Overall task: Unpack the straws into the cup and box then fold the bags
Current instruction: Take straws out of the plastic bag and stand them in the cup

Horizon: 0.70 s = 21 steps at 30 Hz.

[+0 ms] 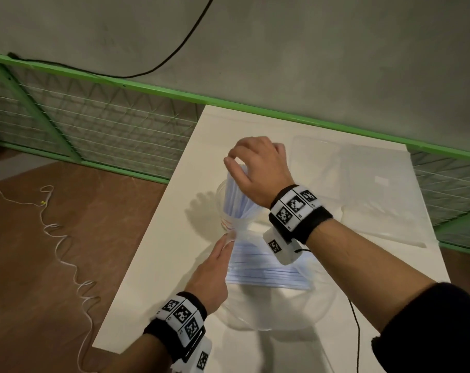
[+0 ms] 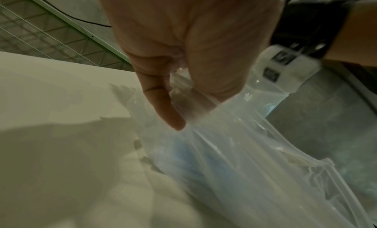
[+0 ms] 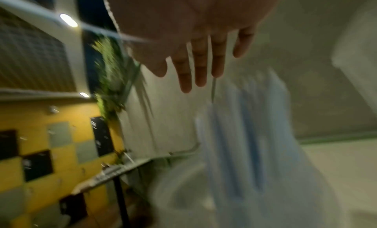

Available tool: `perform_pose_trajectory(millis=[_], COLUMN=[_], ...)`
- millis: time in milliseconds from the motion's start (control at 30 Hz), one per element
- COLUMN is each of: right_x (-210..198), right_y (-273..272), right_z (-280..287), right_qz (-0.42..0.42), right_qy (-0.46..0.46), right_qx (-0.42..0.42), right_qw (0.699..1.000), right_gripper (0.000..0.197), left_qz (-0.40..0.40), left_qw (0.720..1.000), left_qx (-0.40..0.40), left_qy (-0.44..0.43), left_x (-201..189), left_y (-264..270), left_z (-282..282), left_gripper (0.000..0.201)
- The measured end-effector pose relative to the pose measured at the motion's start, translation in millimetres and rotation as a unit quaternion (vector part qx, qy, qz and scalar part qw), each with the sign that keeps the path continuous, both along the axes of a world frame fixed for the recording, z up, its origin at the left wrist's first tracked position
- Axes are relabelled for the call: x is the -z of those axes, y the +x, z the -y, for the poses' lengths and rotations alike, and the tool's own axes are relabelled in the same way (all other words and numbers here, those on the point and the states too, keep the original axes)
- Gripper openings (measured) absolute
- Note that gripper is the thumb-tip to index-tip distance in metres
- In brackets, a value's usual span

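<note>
Two hands at work over a white table. Left hand, at 7 o'clock of the scene: thumb and forefinger pinched on the mouth of a clear plastic bag, seen close in the left wrist view. Bag lies at table centre, holding a layer of blue-and-white straws. Right hand, at 12 o'clock from the bag: over the tops of a straw bundle standing tilted in a clear cup; head view suggests curled fingers, wrist view shows fingers extended above the blurred bundle, so the hold cannot be told. Cup stands just beyond the bag mouth. Clear box at 2 o'clock, well apart from the cup. Green wire fence behind; white cord on the brown floor at 9 o'clock.
</note>
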State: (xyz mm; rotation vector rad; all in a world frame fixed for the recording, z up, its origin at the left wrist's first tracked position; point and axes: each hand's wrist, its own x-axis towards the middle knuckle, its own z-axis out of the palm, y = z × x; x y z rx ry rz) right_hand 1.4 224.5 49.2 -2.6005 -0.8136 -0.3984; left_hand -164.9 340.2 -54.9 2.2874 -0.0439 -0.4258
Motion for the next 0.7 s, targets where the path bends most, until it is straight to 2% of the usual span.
perform_pose_trajectory(millis=[67,133,200,267,367,433,567,700], right_x=[-12.0,-4.8,23.9,61.8,106.5,125.0,144.5,151.6], right_y=[-27.2,-68.5,-109.7,-137.0,-150.7,-154.5,-159.0,-161.6], right_z=[11.0,26.4,44.4,62.3,85.6,94.7,96.0,91.4], right_qz=[0.025,-0.047,-0.145,-0.251,-0.341,-0.335,-0.278,-0.240], right_qy=[0.086,0.087,0.005,-0.108,-0.213,-0.235,-0.232,-0.235], right_qx=[-0.077,-0.141,-0.154,-0.140,-0.083,-0.036,0.021,0.050], right_qw=[0.993,0.985,0.977,0.952,0.912,0.912,0.932,0.941], right_gripper=[0.028,0.020,0.018,0.015,0.033,0.039,0.046,0.039], left_qz=[-0.012,-0.020,-0.013,0.000,0.015,0.021,0.032,0.047], left_qw=[1.000,0.999,1.000,1.000,1.000,1.000,0.999,0.999], left_qx=[-0.007,-0.010,0.001,0.021,0.023,0.013,0.004,0.000], left_qy=[0.011,0.028,0.001,-0.013,0.000,-0.007,-0.015,-0.024], left_x=[2.4,7.1,11.6,14.1,20.4,25.7,31.1,28.7], left_y=[1.1,2.3,2.7,2.9,3.7,3.0,-0.1,-2.5], left_z=[1.9,2.0,4.0,9.9,19.3,21.6,20.1,19.8], left_gripper=[0.103,0.104,0.101,0.101,0.103,0.103,0.101,0.100])
